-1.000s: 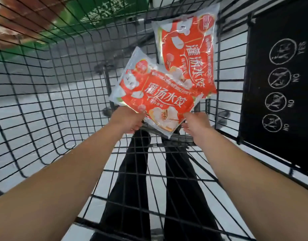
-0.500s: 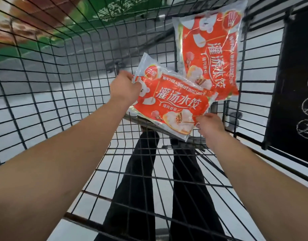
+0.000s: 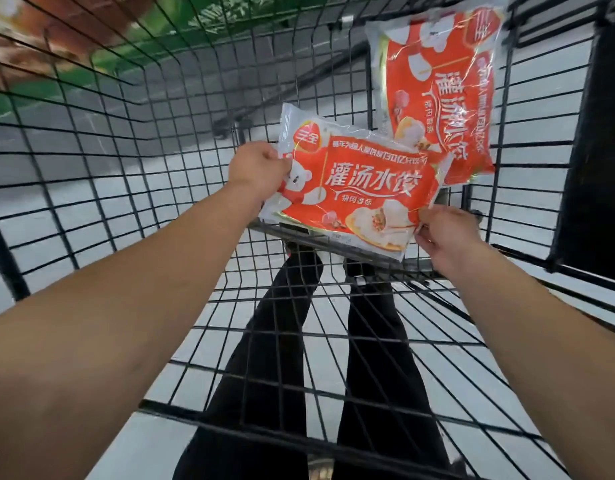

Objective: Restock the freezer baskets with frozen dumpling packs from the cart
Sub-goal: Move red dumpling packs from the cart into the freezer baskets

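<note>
Nearest you, your two bare forearms reach forward over the wire floor of the cart [image 3: 133, 209], and through its mesh your legs [image 3: 275, 341] in black trousers show against a pale floor.

Your left hand [image 3: 256, 166] grips the left edge of the near pack [image 3: 354, 188], fingers curled over the wrapper beside its round logo. Your right hand [image 3: 444, 233] pinches the same pack at its lower right corner, the plastic caught between thumb and fingers. The pack is red and white with large white characters and a dumpling picture; it is held between your hands above the cart floor, toward the far end, face up and tilted with its left end higher.

Just behind it, a second pack [image 3: 437, 91] of the same kind stands on end in the far right corner of the cart, leaning against the wire wall. Its lower end is partly covered by the near pack; whether the two touch cannot be told.

Along the right wall hangs a black panel [image 3: 600, 150]. Beyond the far left wall, blurred green and orange shapes show through the wire.
</note>
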